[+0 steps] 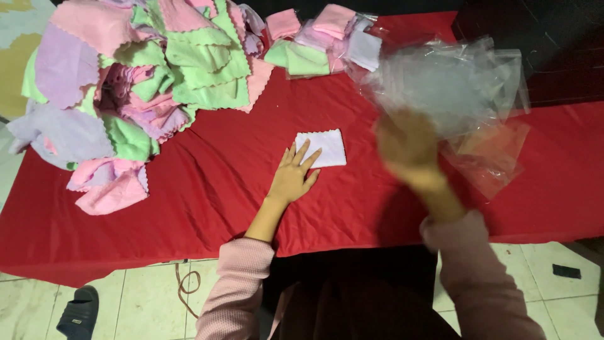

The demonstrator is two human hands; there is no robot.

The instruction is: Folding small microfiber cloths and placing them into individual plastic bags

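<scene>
Folded white cloth point(321, 148) lay on the red table cover point(214, 182), its left edge hidden under the fingertips of the left hand point(294, 175), which rested flat, fingers spread. Motion blur smeared the raised right hand point(406, 146) against the clear plastic bags point(450, 85); its grip could not be made out.

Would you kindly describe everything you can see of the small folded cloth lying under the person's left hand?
The folded cloth is a small, pale lavender-white rectangle of soft, fleecy-looking fabric with a zigzag-cut edge. It lies flat and slightly tilted on the red table cover, apart from the heaps of pink, green and lilac cloths. The left hand rests palm down with its fingertips on the cloth's near left corner. Nothing else touches it.
</scene>
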